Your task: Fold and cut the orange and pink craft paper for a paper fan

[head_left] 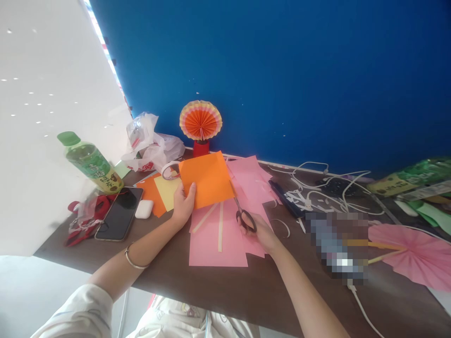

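My left hand (184, 203) grips the lower left edge of an orange sheet of paper (207, 180), thumb on top, holding it above the table. In my right hand (262, 231) is a pair of scissors (246, 220) with dark handles. Its blades point up and away, at the right edge of the orange sheet; whether they touch the paper I cannot tell. Beneath lie pink paper sheets (218, 256) with two narrow pale strips (221, 227) on them. More pink paper (248, 171) is behind the scissors.
Left are a phone (120, 213), a white earbud case (144, 209), a green bottle (92, 164), orange and yellow paper (165, 191) and a tape roll (170, 170). A folded paper fan (200, 119) stands at the back. Right are white cables (338, 188) and a pink fan (416, 253).
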